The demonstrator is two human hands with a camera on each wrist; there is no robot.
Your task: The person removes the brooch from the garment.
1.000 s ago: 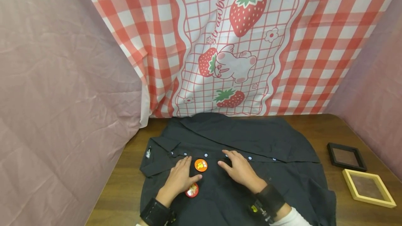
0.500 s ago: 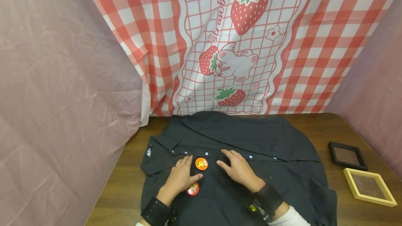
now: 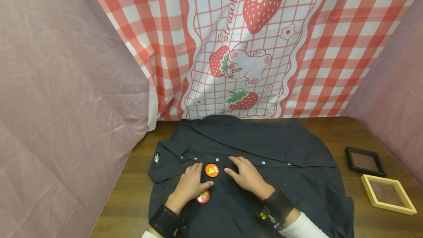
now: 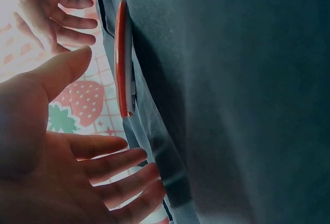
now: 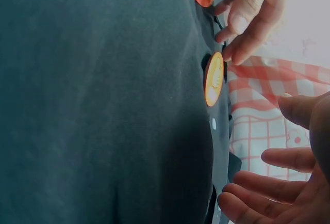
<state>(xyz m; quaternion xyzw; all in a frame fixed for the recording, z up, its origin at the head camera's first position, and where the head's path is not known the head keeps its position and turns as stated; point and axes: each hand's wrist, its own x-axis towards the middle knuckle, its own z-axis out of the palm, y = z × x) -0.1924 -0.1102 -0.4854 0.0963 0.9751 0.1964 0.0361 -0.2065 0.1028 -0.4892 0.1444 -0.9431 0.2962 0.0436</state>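
Note:
A dark button-up shirt [image 3: 238, 208] lies spread on the table, collar to the left. On it are an orange round pin badge [image 3: 212, 170] with a yellow figure and a red round badge [image 3: 202, 196] nearer the front. My left hand [image 3: 190, 184] is left of the orange badge, fingers extended, its thumb above the red badge's upper edge. My right hand [image 3: 248, 175] hovers right of the orange badge, fingers loosely spread and holding nothing. In the left wrist view a badge [image 4: 122, 59] appears edge-on, apart from the thumb. The right wrist view shows the orange badge's face tilted.
To the right on the wooden table [image 3: 115, 201] lie a black square frame [image 3: 350, 159] and a pale yellow frame [image 3: 368, 192]. A red-and-white checked strawberry cloth [image 3: 244, 65] hangs behind the table. Pinkish cloth [image 3: 76, 102] hangs on both sides.
My right hand has shifted slightly left, closer to the orange badge. My left hand and both badges keep almost the same places on the shirt.

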